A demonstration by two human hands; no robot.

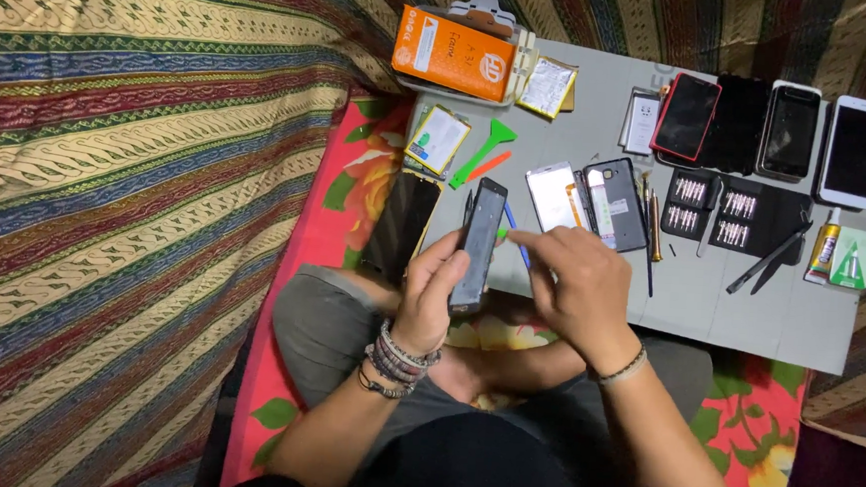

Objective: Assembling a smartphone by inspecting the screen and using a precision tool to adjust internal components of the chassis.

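Note:
My left hand [433, 289] grips a dark smartphone [479, 242] upright by its lower half, screen side facing right. My right hand [579, 288] pinches a small green pick [502, 233] against the phone's right edge, near the middle. Bead bracelets ring my left wrist and a thin band my right. I sit cross-legged with both hands above my knees, at the near edge of a grey work mat [701, 290].
On the mat lie an orange box [455, 52], battery packs [548, 86], a green plastic pry tool [484, 151], an opened phone with its back cover [591, 201], a screwdriver bit set [715, 213], a glue tube [825, 248] and several phones [854, 151]. A black screen panel [401, 227] rests on the floral cloth.

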